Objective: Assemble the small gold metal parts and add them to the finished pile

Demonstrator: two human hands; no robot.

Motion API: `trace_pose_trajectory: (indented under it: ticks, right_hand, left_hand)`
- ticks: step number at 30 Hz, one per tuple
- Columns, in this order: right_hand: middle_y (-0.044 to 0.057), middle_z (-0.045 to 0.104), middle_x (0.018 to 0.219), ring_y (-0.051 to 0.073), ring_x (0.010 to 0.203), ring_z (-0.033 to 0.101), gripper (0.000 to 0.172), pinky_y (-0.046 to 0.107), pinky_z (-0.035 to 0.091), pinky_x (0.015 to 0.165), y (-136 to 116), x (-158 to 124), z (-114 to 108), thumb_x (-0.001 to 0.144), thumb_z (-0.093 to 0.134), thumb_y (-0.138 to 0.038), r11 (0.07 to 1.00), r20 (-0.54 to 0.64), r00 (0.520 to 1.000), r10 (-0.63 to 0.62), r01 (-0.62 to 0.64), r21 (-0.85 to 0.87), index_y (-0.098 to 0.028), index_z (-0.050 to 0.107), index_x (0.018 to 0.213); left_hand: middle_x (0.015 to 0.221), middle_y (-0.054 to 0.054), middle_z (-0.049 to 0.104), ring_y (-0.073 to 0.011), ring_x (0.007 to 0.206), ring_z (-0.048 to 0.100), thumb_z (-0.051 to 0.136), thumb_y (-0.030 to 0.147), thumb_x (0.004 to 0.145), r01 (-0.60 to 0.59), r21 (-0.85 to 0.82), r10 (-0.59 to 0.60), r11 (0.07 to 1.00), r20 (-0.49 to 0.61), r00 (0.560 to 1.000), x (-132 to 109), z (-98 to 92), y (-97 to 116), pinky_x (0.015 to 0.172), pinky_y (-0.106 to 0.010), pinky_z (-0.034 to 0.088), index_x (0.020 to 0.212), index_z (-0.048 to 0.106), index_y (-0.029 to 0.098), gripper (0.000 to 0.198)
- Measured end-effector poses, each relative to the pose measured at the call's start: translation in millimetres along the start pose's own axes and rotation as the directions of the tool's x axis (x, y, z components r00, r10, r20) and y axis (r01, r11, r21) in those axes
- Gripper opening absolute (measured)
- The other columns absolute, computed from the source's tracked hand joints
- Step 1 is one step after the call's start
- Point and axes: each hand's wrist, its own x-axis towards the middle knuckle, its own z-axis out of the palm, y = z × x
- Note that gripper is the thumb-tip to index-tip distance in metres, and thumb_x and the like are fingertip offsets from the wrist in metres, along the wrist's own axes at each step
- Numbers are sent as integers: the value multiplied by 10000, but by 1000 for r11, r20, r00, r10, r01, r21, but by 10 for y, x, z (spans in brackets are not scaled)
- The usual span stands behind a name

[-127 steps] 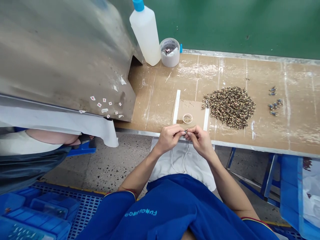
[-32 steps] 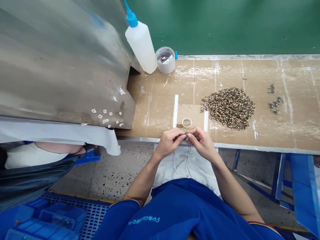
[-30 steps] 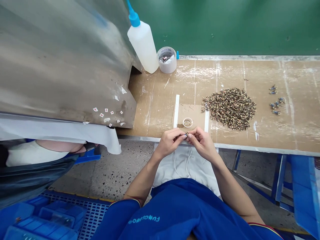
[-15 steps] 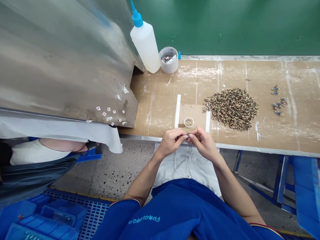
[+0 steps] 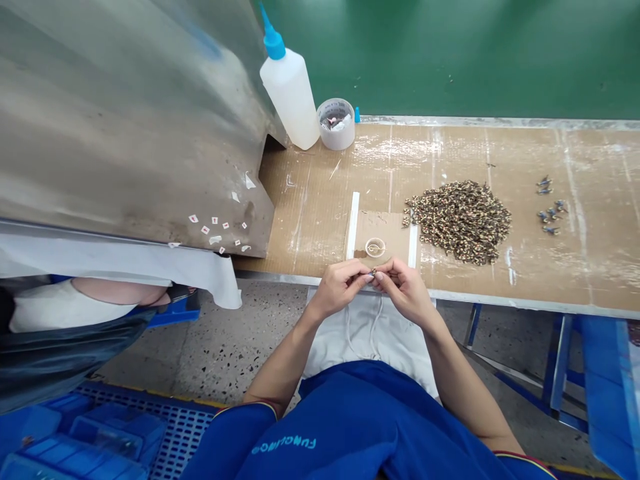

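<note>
At the table's front edge, my left hand (image 5: 341, 287) and my right hand (image 5: 403, 288) meet, each with thumb and forefinger pinched on one small dark and gold metal piece (image 5: 373, 272). The fingers cover most of the piece, so its exact kind is hidden. Just beyond the fingertips sits a small round clear cup (image 5: 375, 247) with a pale curved strand in it. A large heap of small gold and dark metal pieces (image 5: 463, 220) lies to the right of my hands. Farther right, several similar pieces with bluish parts (image 5: 551, 212) lie in a loose group.
A white bottle with a blue nozzle (image 5: 293, 100) stands at the back beside a tub of scraps (image 5: 337, 125). A metal housing (image 5: 150, 120) with small stickers (image 5: 215, 220) fills the left. Another person's arm (image 5: 117, 291) shows at far left. Blue plastic crates (image 5: 100, 427) are below.
The whole view has shifted slightly. My hands keep their pinch on the small metal piece, which looks slightly turned between the fingertips.
</note>
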Motion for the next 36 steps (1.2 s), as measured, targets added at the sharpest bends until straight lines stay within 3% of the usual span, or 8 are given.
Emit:
trace_pose_trajectory:
  ticks: [9,23,29,36]
  right_hand:
    - [45,701,747,171,672,674,457,298,546,622,9,4,-31,906,570,-674,1000,28,1000,-4,4,5,-217,588,886]
    - [33,692,712,186,646,661,253,293,504,586,3,7,-33,961,550,-463,991,56,998,-31,38,-129,-235,556,851]
    - [39,694,715,181,653,671,349,281,521,595,40,-5,-7,963,534,-555,984,25,999,-34,38,-175,-226,555,846]
    - [56,711,729,171,619,670,472,281,542,578,27,-3,1,936,507,-681,994,-1,1000,-26,26,-110,-219,571,860]
  left_hand:
    - [765,-45,702,-139,698,637,557,250,993,-30,32,30,999,-3,1000,-11,12,-13,657,-236,474,824,676,153,227]
    - [716,-36,671,-143,662,615,518,286,1011,-28,107,26,994,15,1000,-29,13,-35,629,-242,447,772,633,163,292]
    - [713,-35,662,-143,666,607,502,305,1018,6,127,-8,992,14,1000,-30,21,-31,636,-242,443,762,622,161,318]
    - [759,-44,684,-146,708,625,509,241,1012,-30,101,34,994,-40,999,-27,64,-5,677,-240,460,795,637,154,266]
